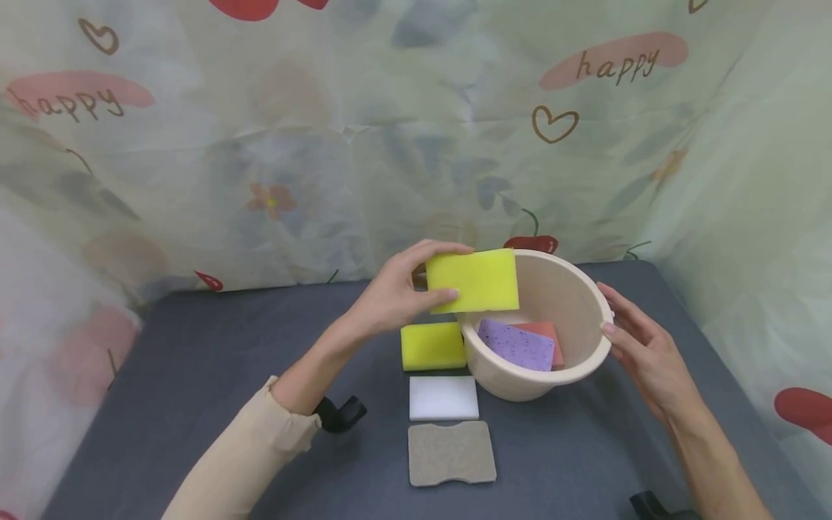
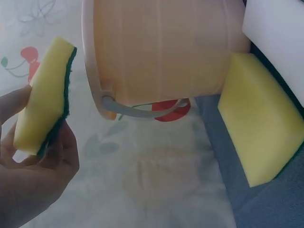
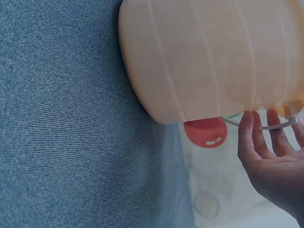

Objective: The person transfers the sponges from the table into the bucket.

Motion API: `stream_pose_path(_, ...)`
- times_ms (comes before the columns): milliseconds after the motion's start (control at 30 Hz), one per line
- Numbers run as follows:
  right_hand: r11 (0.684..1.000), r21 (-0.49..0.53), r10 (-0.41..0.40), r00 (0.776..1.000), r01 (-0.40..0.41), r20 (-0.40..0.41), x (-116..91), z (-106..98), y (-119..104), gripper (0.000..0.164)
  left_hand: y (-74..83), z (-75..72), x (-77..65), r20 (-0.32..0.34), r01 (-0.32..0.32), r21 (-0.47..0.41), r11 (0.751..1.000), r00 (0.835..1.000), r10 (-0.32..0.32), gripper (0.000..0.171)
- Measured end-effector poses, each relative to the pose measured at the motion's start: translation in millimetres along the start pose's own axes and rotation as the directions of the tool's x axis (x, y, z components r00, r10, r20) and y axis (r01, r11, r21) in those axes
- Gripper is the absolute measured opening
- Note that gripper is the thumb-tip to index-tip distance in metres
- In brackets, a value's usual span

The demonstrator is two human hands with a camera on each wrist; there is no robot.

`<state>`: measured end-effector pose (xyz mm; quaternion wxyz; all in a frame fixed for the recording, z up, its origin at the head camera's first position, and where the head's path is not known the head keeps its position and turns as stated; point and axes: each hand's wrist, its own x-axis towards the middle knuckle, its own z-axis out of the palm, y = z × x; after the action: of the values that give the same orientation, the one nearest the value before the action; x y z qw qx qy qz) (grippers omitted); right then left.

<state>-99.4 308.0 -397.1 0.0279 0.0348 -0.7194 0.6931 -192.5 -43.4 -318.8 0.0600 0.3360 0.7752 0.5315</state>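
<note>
My left hand (image 1: 390, 289) pinches a yellow sponge (image 1: 473, 282) between thumb and fingers, at the left rim of a cream bucket (image 1: 520, 380). A dark green scouring layer shows on the back of this sponge (image 2: 42, 99) in the left wrist view. My right hand (image 1: 650, 354) holds the bucket's right rim, thumb at the edge and fingers along the outside. Inside the bucket lie a purple speckled sponge (image 1: 516, 345) and, partly hidden behind it, a red sponge (image 1: 549, 339).
Left of the bucket, a second yellow sponge (image 1: 433, 347), a white sponge (image 1: 444, 398) and a grey notched pad (image 1: 451, 453) lie in a column on the dark cloth-covered table (image 1: 227, 361). The bucket's grey handle (image 2: 142, 112) hangs on its far side. A printed curtain (image 1: 364, 144) stands behind.
</note>
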Motion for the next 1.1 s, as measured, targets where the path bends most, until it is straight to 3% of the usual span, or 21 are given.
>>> stream_pose_path(567,1.000,-0.010,0.000,1.000,0.000,-0.006,0.2,0.3,1.6,0.057,7.8,10.3,27.2,-0.009,0.061,0.042,0.997,0.998,-0.061,0.049)
stream_pose_path(900,1.000,-0.031,0.000,1.000,0.000,-0.008,-1.1,1.1,1.4,0.057,13.5,25.0,41.8,0.044,0.103,0.013,0.995,0.994,-0.104,0.051)
stream_pose_path(1100,0.994,-0.113,0.002,1.000,-0.005,-0.025,-0.6,1.8,2.0,0.058,11.5,33.4,49.8,0.072,0.105,0.047,0.993,0.991,-0.109,0.052)
